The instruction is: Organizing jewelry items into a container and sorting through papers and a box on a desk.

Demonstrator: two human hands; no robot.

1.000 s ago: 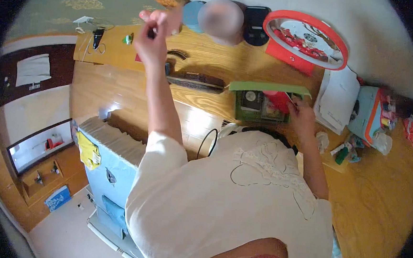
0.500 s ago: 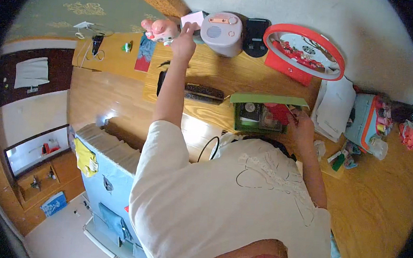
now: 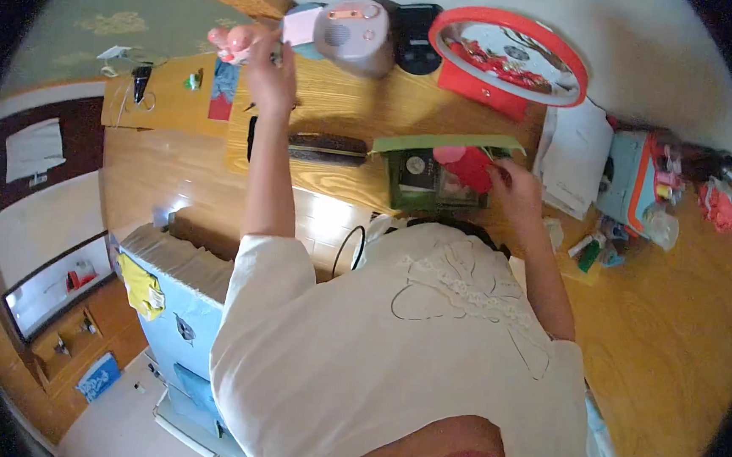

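My left hand [image 3: 272, 78] is raised at the back left of the wooden desk, its fingers apart, with no object visible in it. Right beside it is a pink and white figurine [image 3: 241, 41], partly hidden by the fingers. A pale pink block-like item [image 3: 303, 27] stands just to the right. My right hand [image 3: 517, 192] pinches the right edge of a bright red flat piece [image 3: 472, 170] over a green box [image 3: 393, 179]. The box's lid [image 3: 448, 141] is raised, and dark flat items lie inside. A rounder pink piece [image 3: 449, 154] adjoins the red one.
Along the wall stand a lilac speaker-like device [image 3: 354, 37], a black device [image 3: 416, 38] and a red-rimmed round mirror [image 3: 510, 56]. A dark long case [image 3: 329, 149] lies left of the box. White papers [image 3: 573, 158] and a blue-grey organizer [image 3: 628, 181] are at right.
My left hand has moved left, from the pink block-like item to the figurine. My right hand has shifted slightly, and more of the red piece shows above the box. The whole view has shifted.
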